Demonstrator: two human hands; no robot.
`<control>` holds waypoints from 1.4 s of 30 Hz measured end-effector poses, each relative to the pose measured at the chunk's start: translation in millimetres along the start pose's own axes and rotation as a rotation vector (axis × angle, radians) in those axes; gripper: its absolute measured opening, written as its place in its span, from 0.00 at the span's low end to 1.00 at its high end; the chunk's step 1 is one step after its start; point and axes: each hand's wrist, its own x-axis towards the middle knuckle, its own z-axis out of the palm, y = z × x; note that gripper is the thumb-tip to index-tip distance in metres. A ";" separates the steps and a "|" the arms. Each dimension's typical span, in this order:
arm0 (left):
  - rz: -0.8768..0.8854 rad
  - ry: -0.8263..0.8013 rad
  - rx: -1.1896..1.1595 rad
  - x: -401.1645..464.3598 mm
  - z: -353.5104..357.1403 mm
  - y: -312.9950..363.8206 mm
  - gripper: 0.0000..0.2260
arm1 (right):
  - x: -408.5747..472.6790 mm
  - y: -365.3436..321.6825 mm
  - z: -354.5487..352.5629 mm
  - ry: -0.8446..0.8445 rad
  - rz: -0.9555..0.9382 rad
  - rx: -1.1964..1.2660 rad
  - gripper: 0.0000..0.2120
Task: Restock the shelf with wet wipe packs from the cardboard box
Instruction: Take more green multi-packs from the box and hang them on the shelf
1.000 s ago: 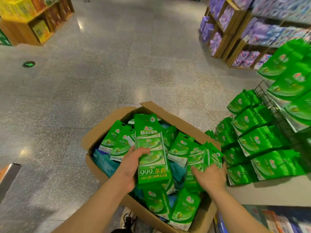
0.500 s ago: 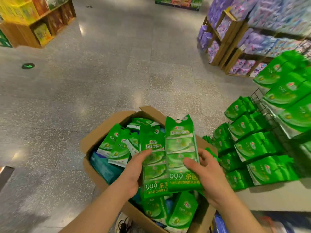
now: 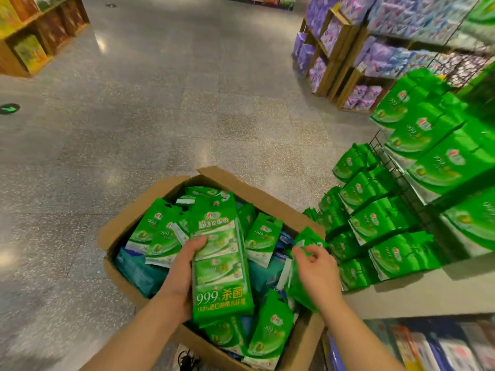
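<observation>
An open cardboard box [image 3: 270, 192] stands on the floor, filled with several green wet wipe packs. My left hand [image 3: 180, 274] grips a tall green strip of wipe packs [image 3: 218, 266] upright above the box. My right hand [image 3: 318, 274] pinches another green wipe pack [image 3: 301, 269] by its edge over the box's right side. To the right, rows of green wipe packs [image 3: 375, 223] stand in a wire rack on the white shelf [image 3: 417, 295].
Larger green packs [image 3: 442, 162] fill higher wire tiers at right. Wooden crates with purple goods [image 3: 337, 57] stand behind. Another wooden display [image 3: 34, 46] sits far left. A shoe [image 3: 187, 357] shows below the box. Speckled floor stretches ahead.
The pack my right hand lifted beside the left hand's strip now rests with that strip. My right hand has moved right and taken hold of another pack at the box's right side.
</observation>
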 end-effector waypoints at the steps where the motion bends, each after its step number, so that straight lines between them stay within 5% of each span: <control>1: 0.029 0.015 -0.035 -1.3 -7.9 3.6 0.16 | 15.7 18.7 1.3 0.053 0.092 -0.141 0.34; 6: 0.139 0.086 -0.173 -12.8 -47.4 15.1 0.25 | 55.9 69.7 22.5 -0.088 0.235 -0.262 0.62; 8: 0.177 0.097 -0.197 -17.6 -57.1 16.1 0.23 | 62.3 75.6 32.7 -0.097 0.260 -0.296 0.66; 10: 0.200 0.113 -0.204 -22.3 -62.0 17.6 0.17 | 62.0 72.9 36.2 -0.100 0.318 -0.335 0.63; 14: 0.207 0.116 -0.201 -30.1 -62.5 19.0 0.20 | 62.2 67.2 32.4 -0.127 0.355 -0.282 0.51; 20: 0.156 0.117 -0.145 -31.0 -55.4 18.7 0.18 | 51.9 55.5 25.5 -0.117 0.374 0.173 0.42; 28: 0.003 0.053 -0.026 -9.6 -32.1 6.4 0.21 | -45.6 -66.7 -13.0 -0.194 -0.105 0.349 0.17; 35: -0.029 -0.008 -0.023 45.3 -34.5 -21.2 0.46 | -92.7 -113.3 -15.9 -0.231 -0.407 0.070 0.35; 42: -0.050 -0.052 0.023 70.9 -36.1 -22.9 0.46 | -115.0 -122.6 4.6 -0.188 -0.453 -0.327 0.52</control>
